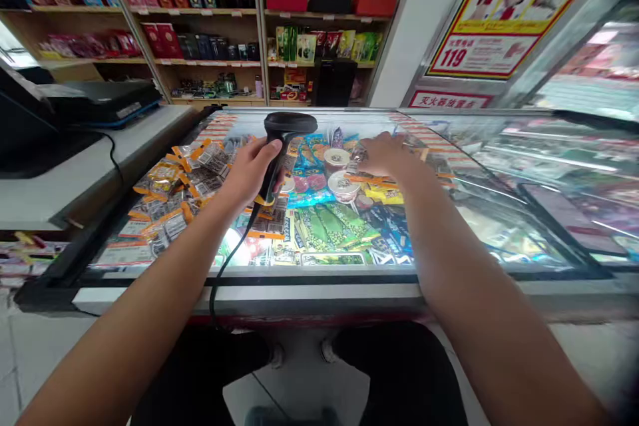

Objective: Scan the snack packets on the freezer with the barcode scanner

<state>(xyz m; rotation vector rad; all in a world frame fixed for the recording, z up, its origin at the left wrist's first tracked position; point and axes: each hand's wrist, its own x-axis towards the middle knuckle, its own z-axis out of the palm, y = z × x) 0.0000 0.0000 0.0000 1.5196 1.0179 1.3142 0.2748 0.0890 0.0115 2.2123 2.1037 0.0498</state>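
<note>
Here, 1 black scanner [290, 123] stands upright above the glass top of a freezer [319, 292], its head uppermost, clamped in the left hand [254, 170] with the fingers wrapped round the handle. A cord [234, 253], 1 in number, runs down from it over the front edge. The right hand [383, 154], blurred, is over a few orange-edged packets [172, 196] on the glass; I cannot tell whether its fingers are closed on any. More packets, overlapping too much to count, lie heaped left of the left hand, and some are under the scanner's handle. Between the 2 hands, beneath the glass, sit 2 white-lidded tubs [344, 184], beside blue bags [310, 192], with green bags [339, 223] nearer the person. Further out, a counter [164, 130] stands at the left. Behind, the top right shelf [329, 16] bears 3 boxes, 2 red and 1 black, and 1 poster [509, 20] reading 119 is on the right.
</note>
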